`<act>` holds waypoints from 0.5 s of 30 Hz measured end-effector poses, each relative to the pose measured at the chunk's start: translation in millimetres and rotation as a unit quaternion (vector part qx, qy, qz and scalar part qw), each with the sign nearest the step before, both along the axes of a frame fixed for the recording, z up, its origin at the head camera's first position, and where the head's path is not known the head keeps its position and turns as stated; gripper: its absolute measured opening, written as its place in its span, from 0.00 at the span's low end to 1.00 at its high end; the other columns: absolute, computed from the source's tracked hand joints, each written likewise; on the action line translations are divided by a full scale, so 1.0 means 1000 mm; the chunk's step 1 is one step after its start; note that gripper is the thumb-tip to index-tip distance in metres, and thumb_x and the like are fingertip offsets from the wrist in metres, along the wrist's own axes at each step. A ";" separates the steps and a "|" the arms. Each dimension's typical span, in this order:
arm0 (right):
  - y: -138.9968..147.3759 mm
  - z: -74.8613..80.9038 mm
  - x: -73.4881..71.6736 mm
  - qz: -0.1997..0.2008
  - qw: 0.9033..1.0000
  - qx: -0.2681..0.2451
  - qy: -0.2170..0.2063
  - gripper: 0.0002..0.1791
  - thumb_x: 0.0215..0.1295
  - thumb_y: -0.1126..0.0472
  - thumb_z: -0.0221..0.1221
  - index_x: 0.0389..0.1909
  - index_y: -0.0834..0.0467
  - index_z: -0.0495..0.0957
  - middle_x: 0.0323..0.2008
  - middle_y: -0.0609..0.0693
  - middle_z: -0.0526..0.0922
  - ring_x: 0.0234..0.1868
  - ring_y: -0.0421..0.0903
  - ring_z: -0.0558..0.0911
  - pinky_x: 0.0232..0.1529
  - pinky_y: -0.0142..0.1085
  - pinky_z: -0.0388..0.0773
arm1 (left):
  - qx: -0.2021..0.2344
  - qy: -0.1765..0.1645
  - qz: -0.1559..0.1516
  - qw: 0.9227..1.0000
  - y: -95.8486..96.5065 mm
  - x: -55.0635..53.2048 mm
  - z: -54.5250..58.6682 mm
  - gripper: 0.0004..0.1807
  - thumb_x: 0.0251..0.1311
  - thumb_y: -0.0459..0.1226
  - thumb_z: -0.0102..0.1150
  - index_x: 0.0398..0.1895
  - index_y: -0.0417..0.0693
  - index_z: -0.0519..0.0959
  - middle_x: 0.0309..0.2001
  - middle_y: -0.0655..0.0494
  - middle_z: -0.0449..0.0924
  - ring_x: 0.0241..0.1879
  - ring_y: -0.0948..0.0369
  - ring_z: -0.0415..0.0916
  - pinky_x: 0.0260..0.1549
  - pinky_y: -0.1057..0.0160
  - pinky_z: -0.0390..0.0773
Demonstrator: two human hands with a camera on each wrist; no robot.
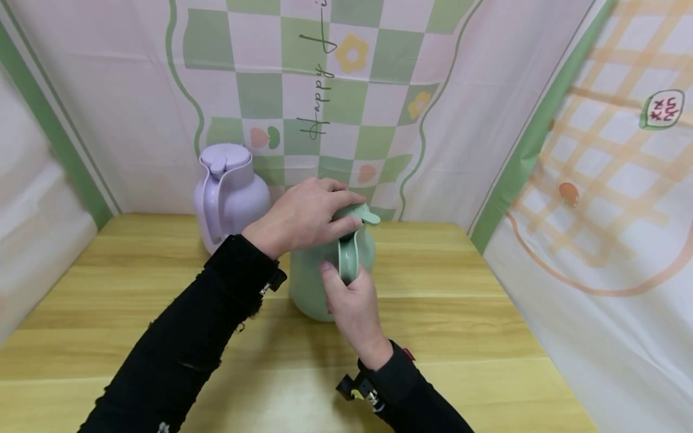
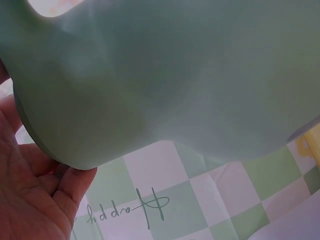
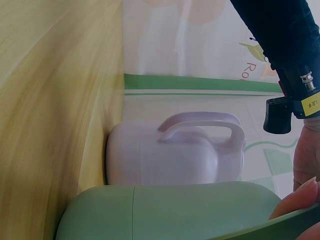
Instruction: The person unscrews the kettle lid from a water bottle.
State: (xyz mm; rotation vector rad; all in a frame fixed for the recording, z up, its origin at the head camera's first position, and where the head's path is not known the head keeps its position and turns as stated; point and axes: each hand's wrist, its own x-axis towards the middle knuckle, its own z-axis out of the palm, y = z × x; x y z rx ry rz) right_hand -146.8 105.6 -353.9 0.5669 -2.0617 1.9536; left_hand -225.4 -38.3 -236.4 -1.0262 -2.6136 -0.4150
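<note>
A pale green thermos jug (image 1: 311, 291) stands upright on the table, its handle (image 1: 349, 258) turned toward me. My right hand (image 1: 354, 310) grips that handle, thumb along its side. Over the top, my left hand (image 1: 305, 210) holds the green lid (image 1: 354, 211) with thumb and fingers spread around it. The lid's lever (image 1: 371, 218) sticks out to the right, and a dark gap shows below the lid by the thumb. In the left wrist view, curled fingers (image 2: 75, 187) press against the green jug's rim (image 2: 55, 160).
Behind and left of the green jug stands a lavender jug (image 1: 243, 201) with its lid on, close to the back cloth. The wooden table (image 1: 444, 337) is enclosed by printed cloth (image 1: 260, 96) at the back and both sides.
</note>
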 end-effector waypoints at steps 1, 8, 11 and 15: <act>0.000 0.000 0.000 0.000 1.000 0.001 -0.001 0.23 0.80 0.53 0.56 0.24 0.58 0.63 0.12 0.49 0.64 0.12 0.46 0.66 0.17 0.35 0.65 | 0.003 0.001 0.001 1.000 0.000 0.000 0.000 0.26 0.75 0.57 0.54 0.70 0.60 0.79 0.68 0.45 0.77 0.67 0.46 0.74 0.67 0.47 0.71; 0.000 0.000 -0.001 0.001 1.000 0.002 -0.009 0.24 0.80 0.52 0.56 0.23 0.58 0.63 0.11 0.49 0.64 0.12 0.46 0.66 0.18 0.35 0.65 | 0.016 -0.005 0.018 1.000 0.002 0.001 -0.001 0.26 0.74 0.60 0.54 0.68 0.63 0.80 0.66 0.49 0.78 0.63 0.48 0.74 0.62 0.51 0.73; 0.001 0.000 0.000 0.004 1.000 -0.002 -0.007 0.24 0.80 0.52 0.56 0.23 0.58 0.63 0.12 0.50 0.64 0.12 0.46 0.66 0.18 0.35 0.65 | 0.019 -0.007 0.021 1.000 0.002 0.001 -0.001 0.27 0.73 0.61 0.54 0.68 0.63 0.80 0.66 0.51 0.79 0.62 0.50 0.73 0.60 0.52 0.73; 0.001 0.000 0.000 0.008 1.000 -0.005 -0.002 0.24 0.80 0.52 0.56 0.23 0.58 0.63 0.12 0.50 0.64 0.12 0.46 0.66 0.18 0.35 0.65 | 0.019 -0.008 0.027 0.999 0.003 0.000 -0.001 0.27 0.73 0.62 0.54 0.67 0.64 0.80 0.64 0.51 0.79 0.61 0.51 0.73 0.58 0.52 0.72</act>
